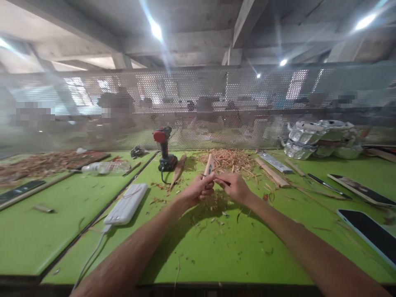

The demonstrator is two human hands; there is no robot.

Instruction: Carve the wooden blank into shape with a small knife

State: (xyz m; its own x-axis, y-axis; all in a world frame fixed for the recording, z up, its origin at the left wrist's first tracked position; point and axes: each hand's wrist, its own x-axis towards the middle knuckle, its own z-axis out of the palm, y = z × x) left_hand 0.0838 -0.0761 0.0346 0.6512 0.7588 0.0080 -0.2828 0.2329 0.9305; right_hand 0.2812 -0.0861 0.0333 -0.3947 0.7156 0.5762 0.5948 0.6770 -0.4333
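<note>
Near the middle of the green table, my left hand (200, 190) is closed, thumb on top, fingers curled in. Close on its right, my right hand (233, 186) is closed in a pinch, its fingertips almost meeting the left thumb. A thin dark strip (203, 175) shows at the left thumb and seems to run between both hands; its kind is too small to tell. Just beyond the left hand rises a pale flat wooden piece (209, 163) with a dark mark on its face; its lower end is hidden behind the fingers. A heap of thin wood shavings (233, 162) lies behind both hands.
A red and black cordless drill (165, 150) stands behind left, beside a wooden piece (178, 170). A white power bank (127, 205) with cable lies left. On the right are a wooden stick (272, 172), a phone (369, 235) and foil-wrapped bundles (305, 138). A perforated metal screen (198, 88) spans the back.
</note>
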